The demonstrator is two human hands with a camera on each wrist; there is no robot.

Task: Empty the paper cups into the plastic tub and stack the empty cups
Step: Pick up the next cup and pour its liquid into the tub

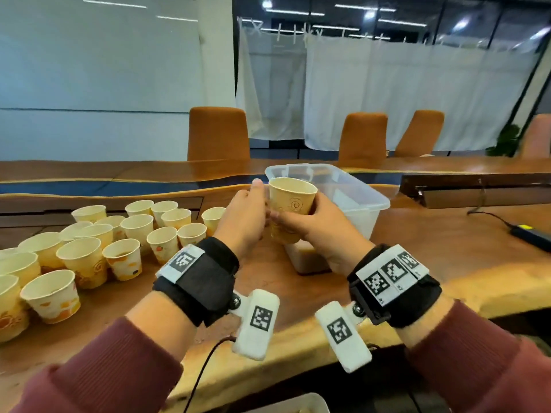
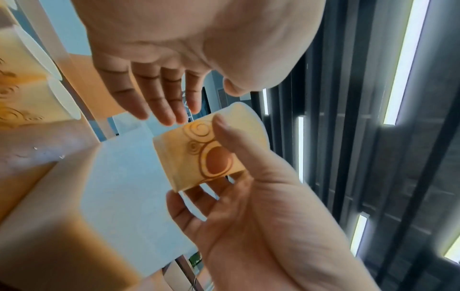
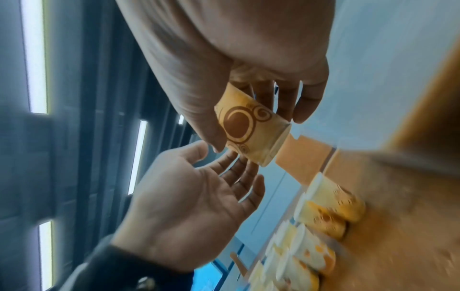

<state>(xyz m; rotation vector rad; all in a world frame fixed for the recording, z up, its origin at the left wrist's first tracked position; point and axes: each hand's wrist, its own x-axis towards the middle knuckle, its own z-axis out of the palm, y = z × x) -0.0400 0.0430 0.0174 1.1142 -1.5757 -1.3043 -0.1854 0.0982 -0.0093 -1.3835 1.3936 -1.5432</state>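
Note:
My right hand [image 1: 316, 225] grips a yellow paper cup [image 1: 290, 204] with brown swirl print, upright and lifted off the table at the near left corner of the clear plastic tub [image 1: 372, 198]. The cup's inside looks empty from above. My left hand [image 1: 247, 216] is beside the cup with straight fingers, holding nothing. The left wrist view shows my left hand's fingers [image 2: 159, 98] spread above the cup [image 2: 199, 153], and the right hand [image 2: 248, 216] pinching it. In the right wrist view the right hand [image 3: 224, 59] holds the cup [image 3: 251, 130] over the open left palm [image 3: 189, 200].
Several paper cups [image 1: 119, 234] stand crowded on the wooden table's left side, some with brown liquid in them. Brownish liquid [image 1: 307, 257] lies in the tub's bottom. A black device with a cable [image 1: 530, 234] lies at the right. Orange chairs [image 1: 217, 132] stand behind the table.

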